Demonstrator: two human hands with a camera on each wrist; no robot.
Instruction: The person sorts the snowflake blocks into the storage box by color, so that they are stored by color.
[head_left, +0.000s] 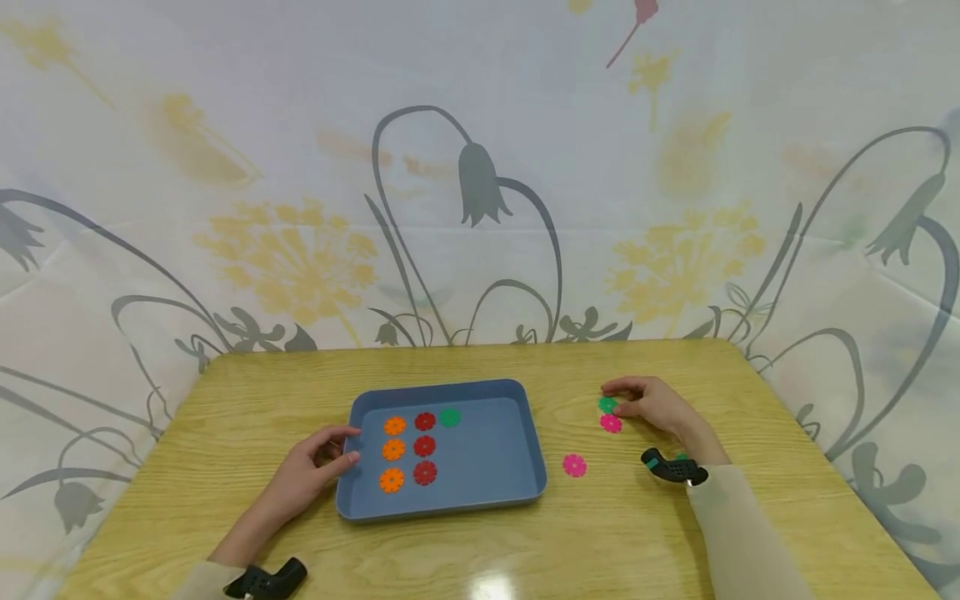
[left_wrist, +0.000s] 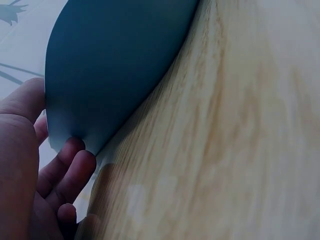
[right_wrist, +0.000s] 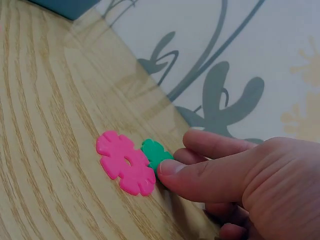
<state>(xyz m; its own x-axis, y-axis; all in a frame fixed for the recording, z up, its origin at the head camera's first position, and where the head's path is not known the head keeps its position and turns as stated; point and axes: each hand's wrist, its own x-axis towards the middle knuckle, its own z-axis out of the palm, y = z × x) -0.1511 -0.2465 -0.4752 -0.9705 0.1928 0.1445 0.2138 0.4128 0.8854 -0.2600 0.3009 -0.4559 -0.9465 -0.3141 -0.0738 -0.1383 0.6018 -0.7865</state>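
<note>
A blue tray (head_left: 495,450) holds notched plastic discs: an orange column (head_left: 393,450), a red column (head_left: 424,446) and one green disc (head_left: 450,417) at the top. My left hand (head_left: 311,467) grips the tray's left wall; in the left wrist view, several fingers (left_wrist: 80,167) lie against its outer side. To the right of the tray, my right hand (head_left: 656,404) pinches another green disc (right_wrist: 154,152) between thumb and fingers. Right beside it, a pink disc (right_wrist: 125,162) lies on the table. A second pink disc (head_left: 574,465) lies nearer the tray.
One more green piece (head_left: 681,457) shows partly behind the right wrist's black camera band (head_left: 675,468). The wooden table (head_left: 600,542) ends at a flower-patterned curtain (head_left: 480,250) behind and at the sides.
</note>
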